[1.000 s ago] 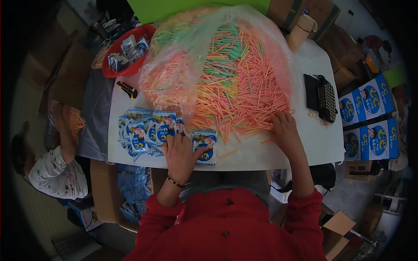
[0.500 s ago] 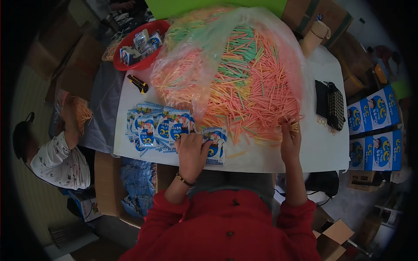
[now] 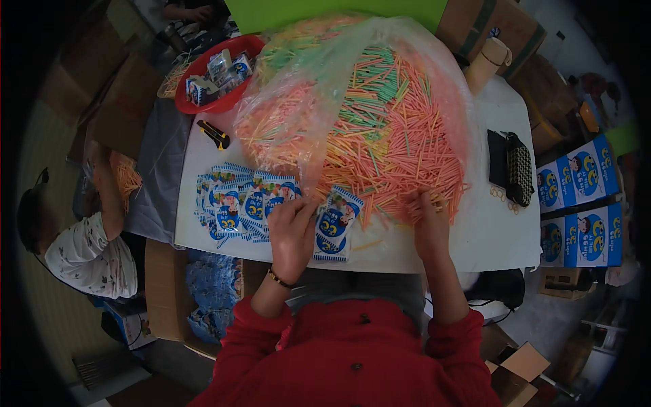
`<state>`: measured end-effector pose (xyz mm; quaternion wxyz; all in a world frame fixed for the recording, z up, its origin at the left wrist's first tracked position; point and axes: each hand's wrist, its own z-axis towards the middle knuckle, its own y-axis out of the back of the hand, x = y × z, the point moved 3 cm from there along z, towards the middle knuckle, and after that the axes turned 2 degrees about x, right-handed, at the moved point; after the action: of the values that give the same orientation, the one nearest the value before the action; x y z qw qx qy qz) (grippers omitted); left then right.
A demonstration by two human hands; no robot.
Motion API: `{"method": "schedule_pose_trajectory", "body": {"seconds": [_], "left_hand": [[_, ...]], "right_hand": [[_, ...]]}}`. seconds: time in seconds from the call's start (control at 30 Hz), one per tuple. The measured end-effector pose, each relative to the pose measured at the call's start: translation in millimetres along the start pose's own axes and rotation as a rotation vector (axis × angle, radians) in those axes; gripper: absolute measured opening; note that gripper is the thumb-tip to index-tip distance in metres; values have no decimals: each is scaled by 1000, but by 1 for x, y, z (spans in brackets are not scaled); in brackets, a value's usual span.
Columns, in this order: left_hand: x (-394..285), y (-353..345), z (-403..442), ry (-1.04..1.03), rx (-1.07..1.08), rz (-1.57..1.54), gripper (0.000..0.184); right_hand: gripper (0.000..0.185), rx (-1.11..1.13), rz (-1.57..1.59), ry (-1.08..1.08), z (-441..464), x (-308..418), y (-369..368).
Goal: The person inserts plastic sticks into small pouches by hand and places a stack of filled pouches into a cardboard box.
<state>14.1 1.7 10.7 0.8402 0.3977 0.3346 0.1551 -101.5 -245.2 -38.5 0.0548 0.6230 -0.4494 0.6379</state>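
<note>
White tabletop: by its front edge, the left hand rests against a packet, grip unclear; the right hand pinches a few sticks.

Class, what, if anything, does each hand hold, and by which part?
Cannot tell for either: left hand at the left edge of a packet, right hand among sticks.

Both arms extended forward, forearms bare, slanting inward. Left forearm ran up to a fairly straight wrist; left hand back up, fingers bent, thumb out on the inner side. Right forearm also angled in; right hand pointed forward, fingers curled. Hands well apart, about level with each other. Exact grip unclear on both, fingertips partly hidden.
</note>
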Motion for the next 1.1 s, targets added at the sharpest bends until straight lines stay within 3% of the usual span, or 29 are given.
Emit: {"method": "schedule_pose_trajectory", "body": {"seconds": [0.07,0.1,0.13,0.27,0.33,0.37,0.4,0.43,0.5,0.53,0.63,0.7,0.73,0.8,1.03,1.1], "left_hand": [[4,-1,4,-23,17,-122,46],[-2,1,13,-49,12,21,48],[-7,3,19,-74,6,165,50],[-17,11,29,-104,-29,259,49],[-15,14,26,-77,21,-356,37],[-16,10,21,-70,23,-354,37],[-12,-3,14,222,117,-877,29],[-10,-18,6,522,210,-1394,21],[-10,-32,-2,589,264,-1477,19],[-11,-39,-7,659,327,-1560,18],[-20,-52,-15,743,362,-1643,17],[-25,-57,-16,714,357,-1646,17],[-27,-58,-16,684,357,-1644,17],[-30,-57,-14,658,419,-1535,19],[-41,-48,-6,380,530,-1301,27],[-44,-43,-5,359,527,-1305,27]], "right_hand": [[18,-45,147,-69,3,12,1],[18,-88,297,-137,4,15,0],[18,-86,296,-136,3,17,-3],[17,-9,14,50,-2,17,-1],[16,59,-103,124,-3,6,9],[16,98,-328,208,-3,0,12],[16,139,-551,294,-4,-2,11],[16,144,-549,294,-8,0,6],[16,270,-855,251,-16,4,-6],[16,270,-856,250,-16,6,-7],[15,242,-837,226,-12,17,-8],[14,138,-390,210,-11,26,-11],[14,141,-388,206,-13,30,-17],[15,281,14,154,-20,40,-32],[14,565,-9,201,-42,54,-85],[14,667,-288,287,-36,47,-85]]}}
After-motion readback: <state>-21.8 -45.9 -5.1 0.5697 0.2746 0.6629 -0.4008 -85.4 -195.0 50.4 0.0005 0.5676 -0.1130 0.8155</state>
